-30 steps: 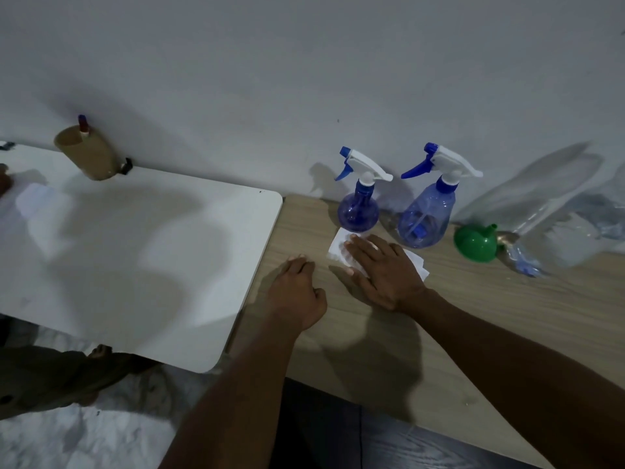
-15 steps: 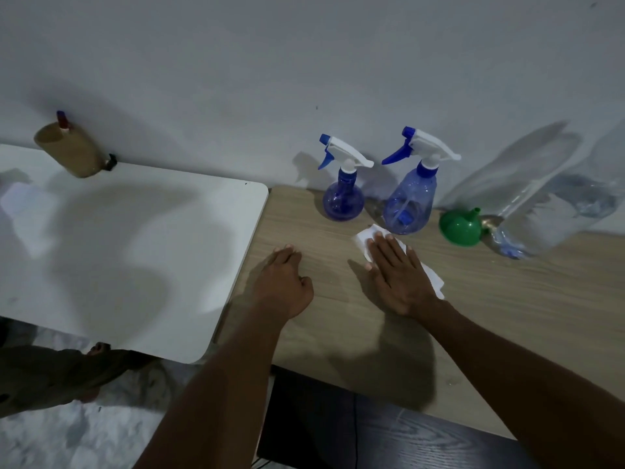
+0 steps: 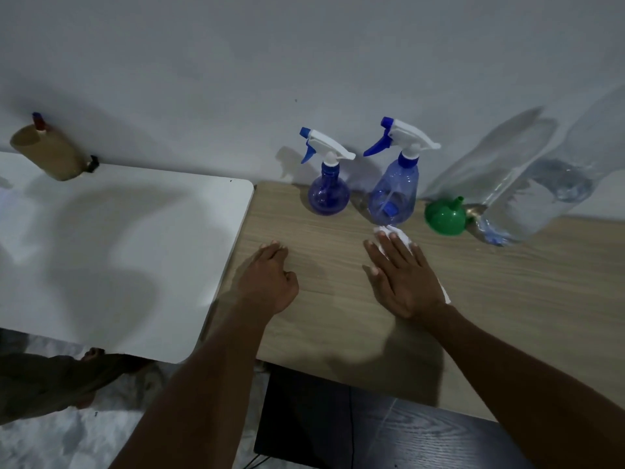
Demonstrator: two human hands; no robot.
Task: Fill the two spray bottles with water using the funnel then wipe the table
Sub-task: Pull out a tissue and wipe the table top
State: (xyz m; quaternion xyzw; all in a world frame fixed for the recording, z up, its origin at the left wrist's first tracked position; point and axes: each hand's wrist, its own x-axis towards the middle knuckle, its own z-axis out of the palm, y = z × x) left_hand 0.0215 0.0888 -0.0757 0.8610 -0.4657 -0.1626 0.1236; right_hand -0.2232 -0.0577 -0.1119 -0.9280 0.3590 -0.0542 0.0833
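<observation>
Two blue spray bottles with white triggers stand at the back of the wooden table (image 3: 507,299): a small round one (image 3: 328,194) and a taller one (image 3: 394,194) to its right. A green funnel (image 3: 444,216) lies upside down right of them. My right hand (image 3: 402,279) presses flat on a white tissue (image 3: 400,235) just in front of the taller bottle; most of the tissue is hidden under the palm. My left hand (image 3: 269,277) rests on the wood near the table's left edge, fingers loosely curled, holding nothing.
A large clear water bottle (image 3: 537,201) stands at the back right beside the funnel. A white table (image 3: 118,252) adjoins on the left, with a tan cup (image 3: 47,154) at its back. A dark cabinet (image 3: 372,428) sits below the wooden table's front edge.
My right hand has slid the tissue to the right across the wood, from in front of the small bottle to in front of the taller one. The left hand stays put.
</observation>
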